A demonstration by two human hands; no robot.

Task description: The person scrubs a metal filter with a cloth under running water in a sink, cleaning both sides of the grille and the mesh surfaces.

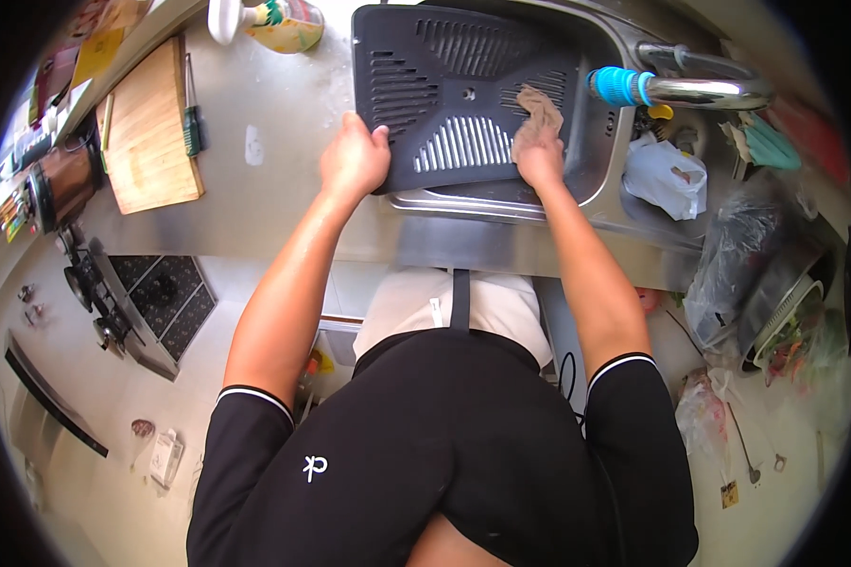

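A black slotted plate (443,135), rectangular with a small hole at its centre, lies tilted over the left part of the stainless steel sink (588,163). My left hand (354,156) grips its near left edge, thumb on top and fingers hidden beneath. In my right hand (539,156) is a crumpled tan cloth (540,110), pressed against the plate's right side near the slots. Above the sink's right side reaches a chrome faucet (709,92) with a blue nozzle (618,86).
On the steel counter (276,191) stand a spray bottle (284,25) and a wooden cutting board (149,135) with a green-handled screwdriver (191,127) beside it. A white plastic bag (666,177) sits right of the sink. Farther right are a clear plastic bag (734,255) and a colander (787,319).
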